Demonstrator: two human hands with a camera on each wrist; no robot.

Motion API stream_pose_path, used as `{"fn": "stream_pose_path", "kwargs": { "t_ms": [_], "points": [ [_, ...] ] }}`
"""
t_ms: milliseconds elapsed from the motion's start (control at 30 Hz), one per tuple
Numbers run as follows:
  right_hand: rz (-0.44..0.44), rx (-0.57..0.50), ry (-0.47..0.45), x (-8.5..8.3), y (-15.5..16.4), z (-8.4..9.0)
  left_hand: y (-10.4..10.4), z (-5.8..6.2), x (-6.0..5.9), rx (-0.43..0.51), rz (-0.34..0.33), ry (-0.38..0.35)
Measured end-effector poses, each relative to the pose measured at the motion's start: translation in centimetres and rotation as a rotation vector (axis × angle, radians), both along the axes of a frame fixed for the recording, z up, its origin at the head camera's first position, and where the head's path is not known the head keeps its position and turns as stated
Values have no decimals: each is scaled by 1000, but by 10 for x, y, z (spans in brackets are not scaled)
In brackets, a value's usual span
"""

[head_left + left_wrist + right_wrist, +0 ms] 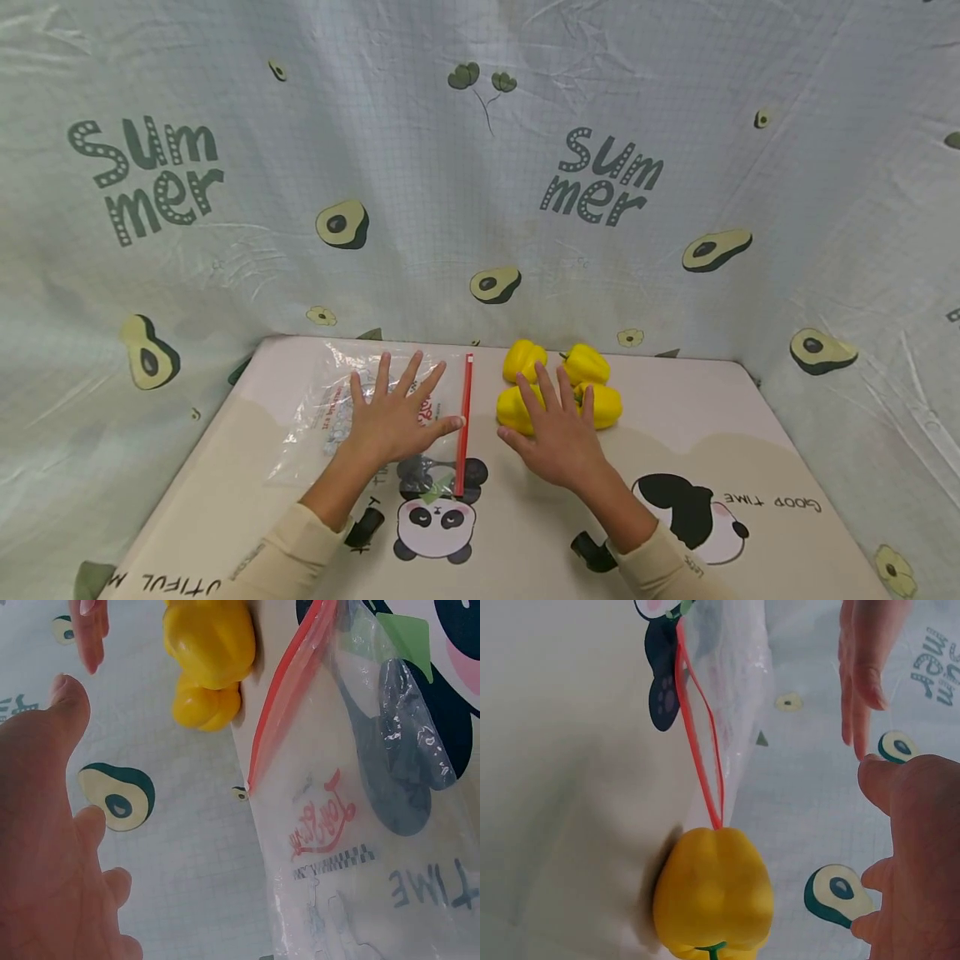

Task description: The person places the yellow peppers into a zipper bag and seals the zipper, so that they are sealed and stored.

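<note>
Left hand (45, 847) fills the frame's left, fingers (71, 701) spread, holding nothing. Clear zip bag (352, 847) with red seal strip lies flat on the surface (259, 645). Yellow peppers (206, 660) sit just beside the bag's seal.

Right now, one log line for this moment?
left hand: open, flat on zip bag | right hand: open, at yellow peppers | bag: flat on table

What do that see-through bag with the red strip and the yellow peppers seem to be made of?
The bag looks like thin clear plastic film: the table print shows through it, and it wrinkles and glints. Its red zip strip seems a stiffer plastic. The yellow peppers are smooth and evenly coloured with a soft sheen, possibly plastic replicas, though real ones cannot be ruled out.
</note>
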State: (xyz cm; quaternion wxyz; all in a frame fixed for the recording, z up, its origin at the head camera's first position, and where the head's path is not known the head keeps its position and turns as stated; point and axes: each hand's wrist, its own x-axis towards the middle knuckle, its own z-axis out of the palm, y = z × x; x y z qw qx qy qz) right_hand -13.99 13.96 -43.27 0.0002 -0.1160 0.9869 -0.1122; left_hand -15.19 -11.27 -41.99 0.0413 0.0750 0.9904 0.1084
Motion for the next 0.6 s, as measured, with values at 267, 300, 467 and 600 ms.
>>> {"fn": "stream_pose_path", "kwargs": {
  "t_ms": [267,300,467,600],
  "points": [
    [9,-6,-25,2,-1,-3,0,-6,0,-15,0,-4],
    [10,-4,-26,2,-1,-4,0,-7,0,-16,2,-3],
    [14,6,-22,2,-2,-6,0,-10,0,-18,7,7],
    [16,7,-21,3,-3,-10,-1,-13,1,-23,7,9]
  ]
}}
